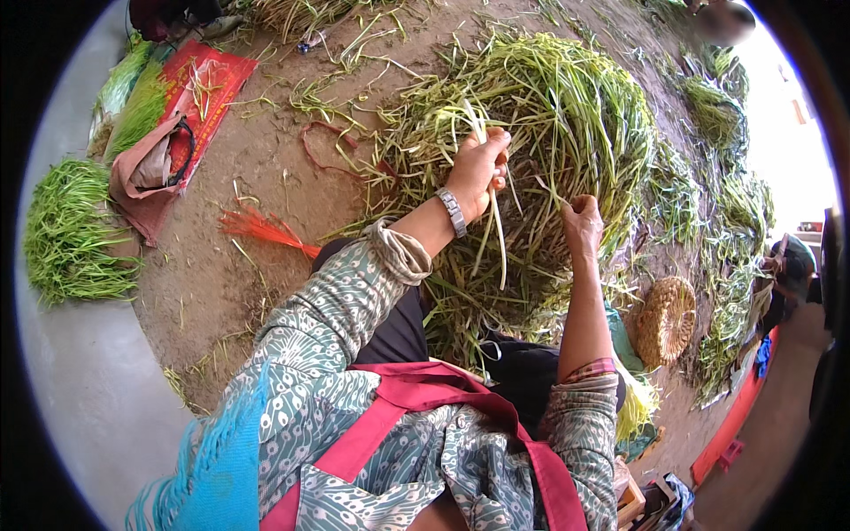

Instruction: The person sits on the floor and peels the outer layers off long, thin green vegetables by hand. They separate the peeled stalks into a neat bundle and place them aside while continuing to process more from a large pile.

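Observation:
My left hand, with a metal-banded watch on its wrist, is closed around a few pale green-white stalks. Their ends stick out above and below the fist. To its right, my right hand has thumb and fingertips pinched together at a thin pale strand, a leaf or stalk. Both hands are above a large heap of long green leafy stalks, part green and part yellowed, lying on the earth floor in front of my knees.
Orange-red plastic strands lie on the floor at left. Beyond are a cut green bundle, a red printed sack and a brownish bag. A round woven straw mat lies at right, near more loose greens. Other people are at the edges.

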